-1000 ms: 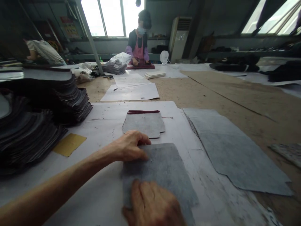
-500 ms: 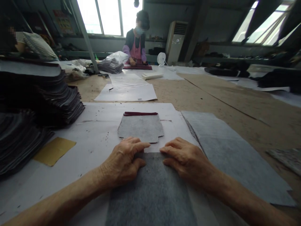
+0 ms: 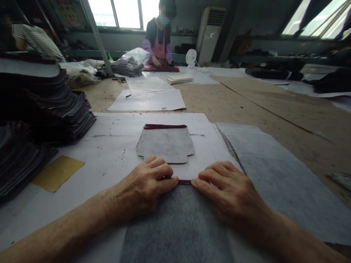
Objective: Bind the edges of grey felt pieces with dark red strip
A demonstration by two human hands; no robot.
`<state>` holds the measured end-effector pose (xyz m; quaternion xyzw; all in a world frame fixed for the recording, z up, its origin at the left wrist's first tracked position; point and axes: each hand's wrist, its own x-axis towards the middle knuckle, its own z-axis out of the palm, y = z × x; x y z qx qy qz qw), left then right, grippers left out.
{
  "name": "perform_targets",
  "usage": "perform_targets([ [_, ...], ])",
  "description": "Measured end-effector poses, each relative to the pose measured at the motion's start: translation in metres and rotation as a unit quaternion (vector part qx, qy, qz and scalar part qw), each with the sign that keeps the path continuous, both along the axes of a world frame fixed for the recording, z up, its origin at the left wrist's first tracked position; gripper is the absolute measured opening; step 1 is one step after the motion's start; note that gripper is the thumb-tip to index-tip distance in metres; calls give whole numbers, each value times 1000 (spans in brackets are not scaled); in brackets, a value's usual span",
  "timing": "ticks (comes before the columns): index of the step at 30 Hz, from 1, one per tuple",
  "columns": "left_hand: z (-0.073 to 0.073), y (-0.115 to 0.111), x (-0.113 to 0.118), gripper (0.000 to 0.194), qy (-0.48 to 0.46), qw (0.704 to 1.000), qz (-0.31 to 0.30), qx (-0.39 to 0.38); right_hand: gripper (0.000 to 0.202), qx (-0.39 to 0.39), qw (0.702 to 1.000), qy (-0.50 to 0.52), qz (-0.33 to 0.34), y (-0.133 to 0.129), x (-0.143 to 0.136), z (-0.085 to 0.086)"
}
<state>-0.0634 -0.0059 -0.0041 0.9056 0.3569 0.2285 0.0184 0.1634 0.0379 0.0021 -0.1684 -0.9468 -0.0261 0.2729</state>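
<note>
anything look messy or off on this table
Small dark specks litter the white paper sheet, left of the flat grey notched piece with a maroon top edge; they look like stray debris.

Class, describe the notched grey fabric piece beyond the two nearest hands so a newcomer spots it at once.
On the near white sheet spread over the worktable, look just past the left hand and right hand. There lies the notched grey fabric piece; unlike the grey panel the hands touch, its maroon far edge shows full width.

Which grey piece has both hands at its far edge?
The nearest piece, partly under left hand and right hand; the small piece lies beyond, the large piece to the right.
</note>
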Motion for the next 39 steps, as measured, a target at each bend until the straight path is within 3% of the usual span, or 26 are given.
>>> perform_targets([
  [6, 2, 0, -1, 25, 56, 998, -27, -21, 21, 20, 999, -29, 18, -1, 0, 2],
  [18, 2, -1, 0, 23, 39, 999, -31, -13, 27, -36, 995, -91, 22, 4, 11, 9],
  [31, 2, -1, 0, 27, 35, 999, -34, -11, 21, -1, 999, -44, 1, 3, 27, 0],
  [39, -1, 0, 0, 26, 13, 999, -40, 4, 12, -67, 996, 1, -61, 2, 26, -6],
])
